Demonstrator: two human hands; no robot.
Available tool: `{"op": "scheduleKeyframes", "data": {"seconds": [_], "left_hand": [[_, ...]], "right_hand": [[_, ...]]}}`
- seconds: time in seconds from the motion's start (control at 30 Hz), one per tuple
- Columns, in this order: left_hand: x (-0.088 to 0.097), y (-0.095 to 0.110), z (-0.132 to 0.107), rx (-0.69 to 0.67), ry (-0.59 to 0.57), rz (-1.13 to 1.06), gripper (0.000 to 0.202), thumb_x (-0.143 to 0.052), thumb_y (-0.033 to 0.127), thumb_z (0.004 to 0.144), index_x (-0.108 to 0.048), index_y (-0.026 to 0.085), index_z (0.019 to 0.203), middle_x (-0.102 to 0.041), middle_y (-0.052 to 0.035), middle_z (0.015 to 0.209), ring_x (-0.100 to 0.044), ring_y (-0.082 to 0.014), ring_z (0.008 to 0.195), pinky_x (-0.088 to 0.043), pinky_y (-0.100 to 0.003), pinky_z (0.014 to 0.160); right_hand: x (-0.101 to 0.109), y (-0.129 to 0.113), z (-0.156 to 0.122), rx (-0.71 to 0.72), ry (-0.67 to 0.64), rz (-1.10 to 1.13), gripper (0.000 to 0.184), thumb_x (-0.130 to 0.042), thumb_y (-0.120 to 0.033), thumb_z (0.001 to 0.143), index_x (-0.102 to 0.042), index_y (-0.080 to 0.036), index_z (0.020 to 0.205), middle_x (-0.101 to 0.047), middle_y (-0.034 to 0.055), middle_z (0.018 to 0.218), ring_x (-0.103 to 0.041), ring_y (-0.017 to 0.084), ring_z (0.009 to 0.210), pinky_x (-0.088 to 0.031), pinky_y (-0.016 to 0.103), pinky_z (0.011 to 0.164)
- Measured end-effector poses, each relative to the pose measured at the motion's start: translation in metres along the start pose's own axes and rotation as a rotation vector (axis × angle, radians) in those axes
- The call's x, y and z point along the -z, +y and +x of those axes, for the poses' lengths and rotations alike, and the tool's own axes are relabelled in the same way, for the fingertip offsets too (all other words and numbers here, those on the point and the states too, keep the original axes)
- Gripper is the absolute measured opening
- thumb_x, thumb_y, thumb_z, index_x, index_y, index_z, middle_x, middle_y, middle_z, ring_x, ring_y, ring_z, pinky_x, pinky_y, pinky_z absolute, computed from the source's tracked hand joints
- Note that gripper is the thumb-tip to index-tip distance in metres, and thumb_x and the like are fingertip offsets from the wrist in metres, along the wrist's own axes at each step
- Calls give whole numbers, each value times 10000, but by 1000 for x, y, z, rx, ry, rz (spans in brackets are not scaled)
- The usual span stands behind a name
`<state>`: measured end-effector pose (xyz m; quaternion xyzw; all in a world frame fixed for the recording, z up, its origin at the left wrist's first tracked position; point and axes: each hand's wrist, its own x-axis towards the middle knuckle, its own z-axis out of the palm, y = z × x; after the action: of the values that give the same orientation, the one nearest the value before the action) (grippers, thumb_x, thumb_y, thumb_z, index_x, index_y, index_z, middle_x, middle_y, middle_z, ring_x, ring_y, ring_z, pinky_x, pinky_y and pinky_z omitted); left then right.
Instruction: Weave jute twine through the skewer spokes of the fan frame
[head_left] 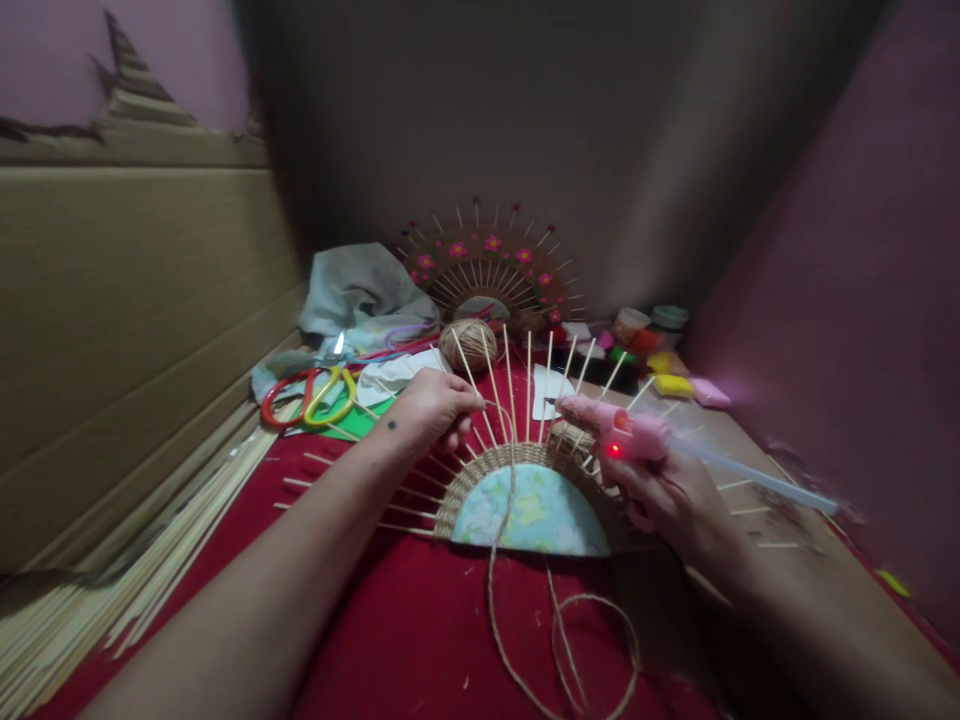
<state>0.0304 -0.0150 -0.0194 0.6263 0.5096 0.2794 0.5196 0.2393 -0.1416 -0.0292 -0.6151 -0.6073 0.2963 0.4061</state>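
My left hand (442, 405) pinches the end of a jute twine (512, 490) above the left sticks of a half-round piece. This piece has a blue floral centre (532, 510), a woven twine border (480, 468) and thin wooden sticks (529, 385) fanning outward. From my fingers the twine hangs across the centre and loops on the red cloth. In my right hand (675, 495) is a pink glue gun (622, 425) with a red light lit and a clear glue stick (765, 475) out of its back. Its nozzle points left, over the right-hand sticks.
A ball of twine (469, 345), scissors (307, 398) and grey cloth (367, 295) lie behind. A finished-looking flowered fan (491, 255) stands at the back. Bundled sticks (150, 560) run along the cardboard wall (135, 320) on the left. Small coloured packets (675, 386) sit at right.
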Motion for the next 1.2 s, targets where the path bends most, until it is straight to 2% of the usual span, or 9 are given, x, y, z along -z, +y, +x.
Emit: {"op": "scheduleKeyframes", "data": {"seconds": [0.13,0.27,0.43,0.53,0.7,0.87,1.2], "left_hand": [[0,1,-1,8,-1,3,137,-554,194,723,-559,153,592,-470,38,357,-403,-79,244,-244,-198,258],[0,2,-2,13,7,10,132,-550,194,726,-558,148,602,-467,40,358,-402,-76,247,-246,-197,260],[0,1,-1,4,9,24,134,-551,199,727,-553,149,602,-467,42,365,-401,-72,249,-237,-197,261],[0,1,-1,6,13,36,153,-550,203,730,-546,151,586,-467,39,367,-403,-72,253,-238,-200,266],[0,2,-2,9,6,22,172,-552,200,732,-543,161,565,-463,35,364,-396,-75,248,-240,-207,265],[-1,1,-3,-2,18,11,177,-567,208,732,-552,166,561,-466,33,367,-390,-65,247,-225,-201,271],[-1,3,-2,14,16,1,123,-553,188,729,-569,148,614,-461,47,348,-386,-67,235,-238,-185,261]], "right_hand": [[0,3,0,-7,10,-33,410,-460,-370,814,-541,-224,1187,-511,-12,538,-360,108,382,-269,252,339],[0,0,1,56,34,-36,334,-456,-355,807,-593,-212,1075,-488,-15,547,-361,111,409,-294,261,360],[0,-5,0,54,59,-71,225,-454,-352,793,-604,-193,739,-414,-22,522,-339,101,422,-283,255,359],[1,-4,0,59,67,-82,232,-461,-352,789,-571,-193,661,-377,-30,497,-326,99,417,-284,256,361],[1,-5,1,111,52,-90,244,-446,-355,810,-621,-186,810,-477,1,599,-417,131,505,-372,287,441],[1,-5,3,124,28,-41,292,-462,-328,812,-613,-214,1035,-514,3,587,-478,165,543,-399,298,455],[-1,-5,1,94,6,-29,398,-453,-339,824,-542,-229,1196,-547,-1,544,-528,186,546,-413,299,456]]}}
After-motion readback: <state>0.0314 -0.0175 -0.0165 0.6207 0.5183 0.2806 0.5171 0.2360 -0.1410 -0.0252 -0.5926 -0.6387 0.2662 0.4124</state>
